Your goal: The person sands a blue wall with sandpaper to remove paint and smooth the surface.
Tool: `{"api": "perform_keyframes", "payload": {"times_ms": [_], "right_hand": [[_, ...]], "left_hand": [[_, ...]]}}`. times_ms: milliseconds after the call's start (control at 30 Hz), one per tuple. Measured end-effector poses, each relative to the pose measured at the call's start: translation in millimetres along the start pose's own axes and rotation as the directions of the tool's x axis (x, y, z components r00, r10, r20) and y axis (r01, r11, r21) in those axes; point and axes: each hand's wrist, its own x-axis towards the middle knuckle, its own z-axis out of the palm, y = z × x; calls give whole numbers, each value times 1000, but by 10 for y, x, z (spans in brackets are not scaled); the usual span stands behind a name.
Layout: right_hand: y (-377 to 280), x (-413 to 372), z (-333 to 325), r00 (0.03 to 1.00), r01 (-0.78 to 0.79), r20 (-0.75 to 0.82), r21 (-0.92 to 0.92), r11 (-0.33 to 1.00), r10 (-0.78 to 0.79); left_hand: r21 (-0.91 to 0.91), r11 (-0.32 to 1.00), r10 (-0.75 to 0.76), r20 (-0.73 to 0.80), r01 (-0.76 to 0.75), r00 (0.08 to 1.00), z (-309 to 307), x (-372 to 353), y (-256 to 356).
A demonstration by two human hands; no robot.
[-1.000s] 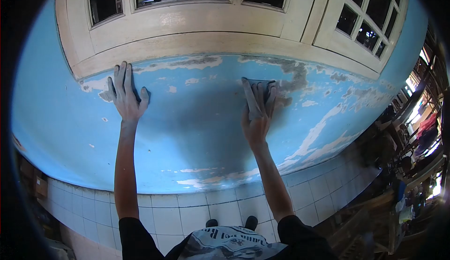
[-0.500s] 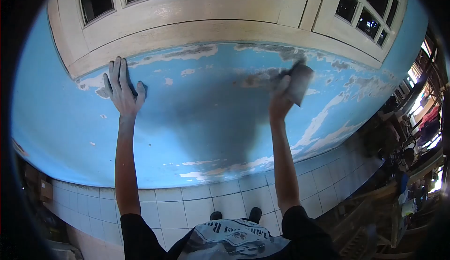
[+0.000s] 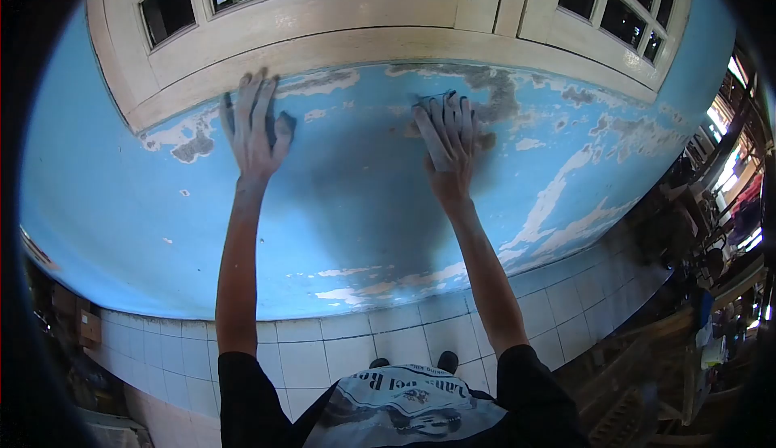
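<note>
Both arms stretched overhead, the left hand (image 3: 255, 129) lay open and flat, holding nothing, on the peeling blue wall (image 3: 347, 206) just below the cream window frame (image 3: 339, 44). The right hand (image 3: 446, 145) pinned a grey sandpaper sheet (image 3: 428, 133) to the wall under spread fingers, beside bare flaked patches.

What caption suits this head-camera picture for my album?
Right hand presses a grey pad on a peeling blue wall below a cream window frame; left hand lies flat.
</note>
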Motion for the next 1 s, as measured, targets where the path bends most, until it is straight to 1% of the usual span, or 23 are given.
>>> {"api": "perform_keyframes", "payload": {"times_ms": [33, 67, 100, 133, 267, 333, 367, 400, 433, 467, 533, 567, 600, 633, 667, 700, 733, 767, 800, 833, 867, 933, 1000], "right_hand": [[31, -1, -45, 988, 140, 80, -79, 987, -133], [97, -46, -49, 988, 140, 78, -74, 987, -134], [187, -100, -33, 994, -110, 11, 34, 993, 110], [224, -91, -34, 935, -345, -27, 155, 926, 353], [212, -32, -82, 946, -322, -9, 63, 945, 323], [176, 46, -196, 988, -122, 79, -104, 987, 130], [262, 10, -163, 989, -121, 74, -104, 987, 129], [392, -69, -115, 964, -264, 39, 24, 964, 263], [411, -40, -127, 919, -392, 23, 155, 907, 394], [370, -35, -95, 921, -389, 25, 156, 908, 390], [176, -3, -22, 979, -204, -27, -10, 979, 204], [70, 47, -107, 978, -205, -25, -14, 979, 205], [-38, 87, -216, 994, -74, 74, -15, 997, 74], [-90, 113, -276, 984, 58, 169, -1, 998, -57], [29, 42, -235, 984, 57, 168, -5, 998, -56], [240, -60, -154, 976, -218, 59, 204, 954, 210], [295, -22, -144, 881, -433, 14, 427, 794, 474], [290, -17, -102, 884, -428, 14, 429, 795, 468], [259, -29, -48, 926, -346, -61, 260, 901, 373], [183, 9, -45, 957, -257, -119, 72, 964, 265], [35, 121, -172, 995, -83, -54, 26, 996, 85], [222, -92, -110, 991, -100, -81, 43, 994, 103], [343, -111, -125, 988, -105, -109, 69, 992, 112]], "left_hand": [[-28, 999, -34, -15, 33, 999, 50, 24, 61], [52, 996, -80, 10, 79, 997, 76, 32, 112], [55, 996, -77, 7, 77, 997, 95, 25, 106], [83, 995, -57, 3, 57, 998, 111, 24, 103], [110, 993, -30, -7, 30, 1000, 127, 10, 101], [122, 992, -32, -12, 34, 999, 136, 5, 109], [136, 990, -38, -15, 40, 999, 140, 8, 107], [137, 990, -39, -17, 40, 999, 145, 6, 103], [140, 989, -39, -15, 41, 999, 145, 6, 106], [144, 989, -43, -14, 44, 999, 141, 2, 110], [137, 989, -49, -26, 52, 998, 136, 8, 114], [124, 991, -48, -34, 52, 998, 137, 7, 123], [118, 992, -48, -31, 51, 998, 136, 3, 125], [122, 992, -42, -32, 46, 999, 134, 5, 118], [127, 991, -39, -34, 43, 999, 135, 4, 115], [127, 991, -40, -38, 45, 998, 142, 5, 116], [132, 990, -40, -37, 44, 999, 145, 1, 116], [137, 990, -39, -37, 43, 999, 144, -2, 114], [139, 989, -42, -39, 47, 998, 135, -4, 111], [145, 989, -39, -25, 42, 999, 128, 1, 107], [147, 988, -35, -10, 36, 999, 127, -3, 113], [139, 990, -34, -11, 36, 999, 125, -13, 122], [143, 989, -41, -17, 43, 999, 130, 3, 103]]}}
